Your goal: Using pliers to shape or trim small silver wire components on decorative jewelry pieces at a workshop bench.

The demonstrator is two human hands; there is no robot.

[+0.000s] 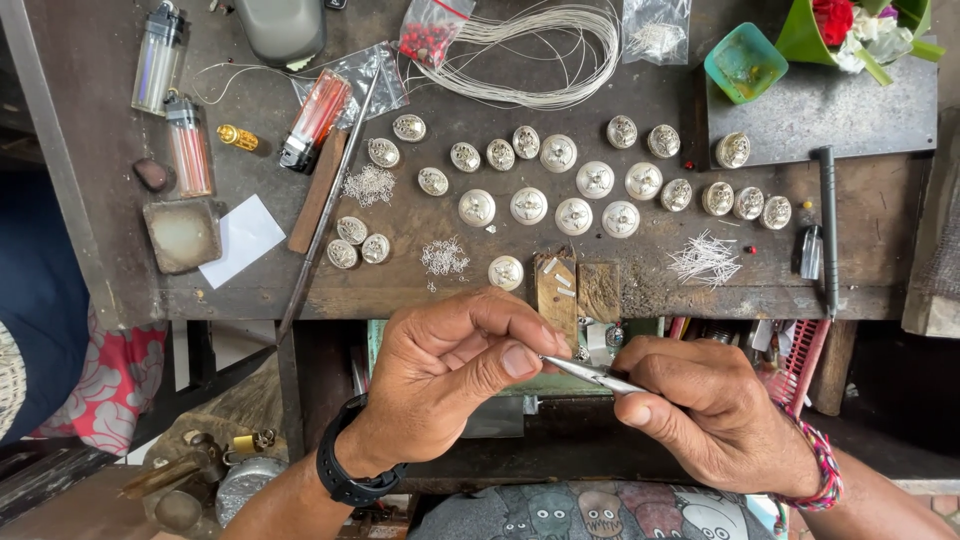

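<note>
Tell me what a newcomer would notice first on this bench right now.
Two hands meet low at centre: the right hand holds slim metal tweezers whose tip reaches the left hand's fingers. Above them, rows of round silver domed ornaments spread across the dark workbench, with a coil of silver wire at the top.

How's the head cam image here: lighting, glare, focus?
Head view: soft, even daylight with faint shadows; slight glare on the silver domed pieces and wire coil; workbench and both hands sharp, left hand, right hand holding tweezers; under-bench area dark; mild wide-angle bending at edges.
</note>
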